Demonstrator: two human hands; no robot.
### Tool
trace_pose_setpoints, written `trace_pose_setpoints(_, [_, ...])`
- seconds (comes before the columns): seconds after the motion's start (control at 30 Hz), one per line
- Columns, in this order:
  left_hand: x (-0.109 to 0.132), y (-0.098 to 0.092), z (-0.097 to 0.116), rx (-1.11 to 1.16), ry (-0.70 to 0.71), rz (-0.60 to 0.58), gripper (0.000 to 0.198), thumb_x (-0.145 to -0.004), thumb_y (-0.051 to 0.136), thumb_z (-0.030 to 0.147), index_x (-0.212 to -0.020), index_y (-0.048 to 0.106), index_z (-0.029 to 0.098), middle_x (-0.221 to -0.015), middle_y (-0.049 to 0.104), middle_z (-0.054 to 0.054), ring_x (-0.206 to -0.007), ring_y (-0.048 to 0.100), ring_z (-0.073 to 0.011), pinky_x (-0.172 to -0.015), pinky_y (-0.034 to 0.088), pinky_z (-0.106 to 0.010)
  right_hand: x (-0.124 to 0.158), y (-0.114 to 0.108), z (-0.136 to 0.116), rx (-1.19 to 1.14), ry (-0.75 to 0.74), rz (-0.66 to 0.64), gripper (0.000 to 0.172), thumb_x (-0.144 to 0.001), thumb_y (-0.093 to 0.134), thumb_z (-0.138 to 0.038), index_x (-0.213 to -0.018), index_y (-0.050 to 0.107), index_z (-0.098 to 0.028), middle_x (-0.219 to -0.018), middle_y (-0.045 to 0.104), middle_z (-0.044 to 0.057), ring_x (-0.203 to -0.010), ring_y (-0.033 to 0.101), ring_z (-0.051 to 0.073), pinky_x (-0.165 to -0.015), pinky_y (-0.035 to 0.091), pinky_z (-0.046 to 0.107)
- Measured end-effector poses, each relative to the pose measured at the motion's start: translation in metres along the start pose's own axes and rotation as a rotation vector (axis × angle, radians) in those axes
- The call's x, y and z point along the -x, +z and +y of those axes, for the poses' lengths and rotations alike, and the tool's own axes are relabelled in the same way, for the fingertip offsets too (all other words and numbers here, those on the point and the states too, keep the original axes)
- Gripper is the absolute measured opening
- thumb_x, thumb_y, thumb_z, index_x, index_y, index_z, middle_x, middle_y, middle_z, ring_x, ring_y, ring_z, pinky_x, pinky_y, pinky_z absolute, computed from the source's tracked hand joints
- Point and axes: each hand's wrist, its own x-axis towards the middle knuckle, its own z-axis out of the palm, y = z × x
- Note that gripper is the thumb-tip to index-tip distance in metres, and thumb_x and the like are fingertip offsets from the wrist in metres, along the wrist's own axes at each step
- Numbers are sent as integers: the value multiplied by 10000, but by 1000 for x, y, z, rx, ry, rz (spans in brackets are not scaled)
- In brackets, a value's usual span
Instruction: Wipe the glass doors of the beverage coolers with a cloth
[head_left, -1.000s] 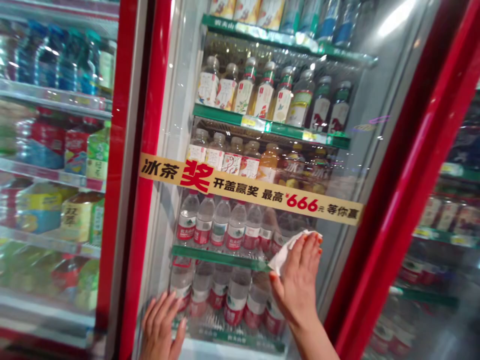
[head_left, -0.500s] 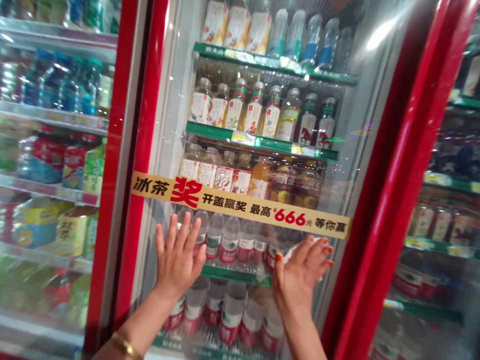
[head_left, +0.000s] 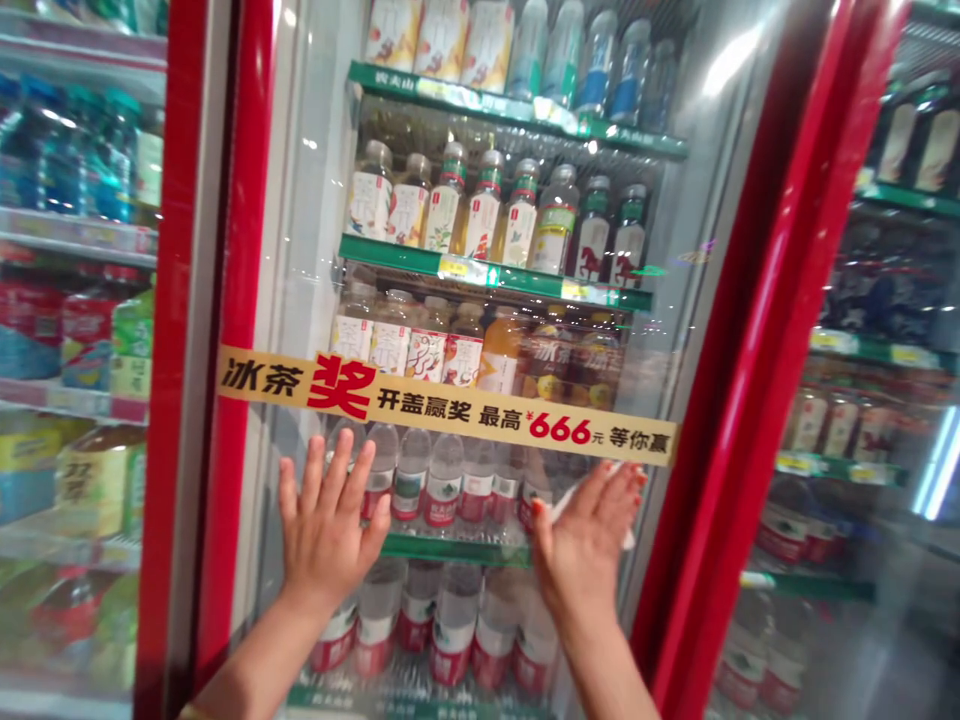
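I see my left hand (head_left: pixel 326 525) flat on the glass door (head_left: pixel 315 250) below the yellow banner (head_left: pixel 442 405); my right hand (head_left: pixel 589 540) presses a white cloth (head_left: pixel 570 497) against it.

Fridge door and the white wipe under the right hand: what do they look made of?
Fridge door: clear glossy glass; glints on it, bottles visible behind. White wipe under the right hand: soft matte paper or thin cloth, crumpled edge; cannot tell which.

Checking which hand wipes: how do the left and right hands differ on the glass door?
The left hand lies bare on the glass door, fingers spread; the right hand presses a white cloth to it, fingers closer together. Both lie flat, fingers up, just below the yellow banner.
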Motion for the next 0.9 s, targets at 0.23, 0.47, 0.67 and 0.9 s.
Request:
trace_pose_setpoints(0.23, [-2, -2, 1, -21, 26, 20, 789, -1033, 600, 413, -1735, 249, 327, -1822, 215, -1, -1723, 134, -271, -1421, 38, -565, 77, 3, -18, -46, -631, -25, 921, -974, 495, -779, -1670, 435, -179, -1760, 372, 69, -1702, 165, 279, -1414, 114, 418])
trace_pose_setpoints(0.47, [-1, -1, 1, -45, 35, 26, 779, -1035, 599, 386, -1733, 260, 309, -1817, 235, -14, -1722, 139, -275, -1419, 51, -571, -25, 5, -3, -46, -20, 16, 912, -1099, 356, -544, -1716, -69, -26, -1804, -88, 264, -1699, -53, 426, -1311, 200, 764])
trace_pose_setpoints(0.67, [-2, -4, 0, -45, 49, 27, 775, -1040, 602, 379, -1732, 268, 285, -1813, 251, -38, -1723, 135, -276, -1422, 38, -555, 39, -9, -33, -79, -850, -20, 809, -1012, 379, -779, -1668, 437, -309, -1807, 277, -77, -1712, 106, 212, -1414, 110, 368])
trace_pose_setpoints(0.9, [0, -2, -1, -47, 44, 12, 797, -1028, 614, 367, -1736, 253, 299, -1818, 235, -28, -1720, 140, -286, -1423, 45, -567, -64, -4, 31, -3, -61, 54, 898, -1114, 345, -565, -1723, -58, -41, -1818, -113, 222, -1704, -52, 404, -1340, 185, 718])
